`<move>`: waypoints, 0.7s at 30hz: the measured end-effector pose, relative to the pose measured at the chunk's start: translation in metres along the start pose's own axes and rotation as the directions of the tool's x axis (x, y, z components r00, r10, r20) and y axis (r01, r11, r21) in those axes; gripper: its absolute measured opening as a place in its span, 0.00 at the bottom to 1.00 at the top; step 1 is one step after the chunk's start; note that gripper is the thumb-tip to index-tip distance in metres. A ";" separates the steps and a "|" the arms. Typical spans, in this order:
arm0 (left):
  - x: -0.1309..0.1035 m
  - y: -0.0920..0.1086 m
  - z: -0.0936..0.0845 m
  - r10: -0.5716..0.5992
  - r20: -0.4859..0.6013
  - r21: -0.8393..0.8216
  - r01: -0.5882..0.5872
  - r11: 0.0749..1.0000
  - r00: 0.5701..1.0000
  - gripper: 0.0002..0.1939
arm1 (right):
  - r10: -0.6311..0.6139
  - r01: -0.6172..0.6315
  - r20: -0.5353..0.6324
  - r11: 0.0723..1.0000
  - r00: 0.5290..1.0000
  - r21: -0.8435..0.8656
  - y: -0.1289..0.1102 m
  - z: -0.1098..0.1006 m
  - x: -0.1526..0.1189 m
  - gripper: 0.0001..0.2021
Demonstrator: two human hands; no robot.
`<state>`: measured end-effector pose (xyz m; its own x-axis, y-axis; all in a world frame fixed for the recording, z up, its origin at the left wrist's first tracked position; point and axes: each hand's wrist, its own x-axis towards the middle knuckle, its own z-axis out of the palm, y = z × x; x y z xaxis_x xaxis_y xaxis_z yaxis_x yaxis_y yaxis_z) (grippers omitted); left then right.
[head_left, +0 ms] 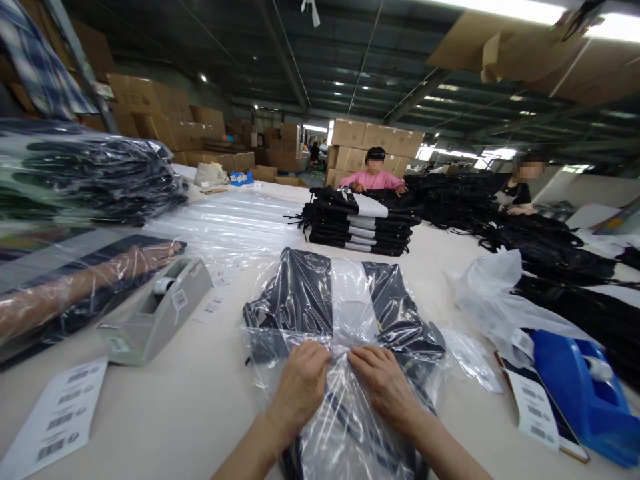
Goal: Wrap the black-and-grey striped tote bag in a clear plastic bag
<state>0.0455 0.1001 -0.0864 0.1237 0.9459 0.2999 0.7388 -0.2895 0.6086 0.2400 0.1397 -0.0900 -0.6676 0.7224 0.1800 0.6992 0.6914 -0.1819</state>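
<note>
In front of me on the table lies a clear plastic bag (350, 433) with a folded black garment (305, 293) inside. A white paper band (353, 300) runs down the garment's middle. My left hand (303, 377) is closed on the plastic just left of the band's lower end. On the other side, my right hand (383, 383) also pinches the plastic, its fingertips close to those of the left. The film is gathered and creased between the two hands. Their thumbs are mostly hidden.
A grey tape dispenser (160, 310) and a barcode label sheet (60, 413) are at left, a blue tape dispenser (583, 393) at right. Beyond are stacked black garments (360, 223), flat plastic bags (225, 223) and a bagged pile (100, 173). Two people work across the table.
</note>
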 end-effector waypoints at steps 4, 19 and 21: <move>-0.023 0.030 0.005 -0.392 0.189 -0.028 0.404 0.914 0.900 0.09 | 0.013 -0.012 -0.035 1.000 0.999 0.023 -0.002 -0.002 -0.001 0.23; -0.034 0.030 0.057 -0.474 0.185 0.116 0.460 0.880 0.861 0.14 | 0.021 -0.010 -0.093 0.994 0.995 0.109 -0.001 0.007 -0.001 0.23; -0.041 0.027 0.060 -0.306 0.176 0.246 0.259 0.934 0.936 0.23 | 0.018 -0.006 -0.104 0.993 0.994 0.114 0.000 0.008 0.000 0.22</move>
<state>0.1003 0.0621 -0.1266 0.0060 0.9994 -0.0347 0.8850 0.0109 0.4655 0.2376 0.1396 -0.0981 -0.6245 0.7306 0.2762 0.6697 0.6828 -0.2921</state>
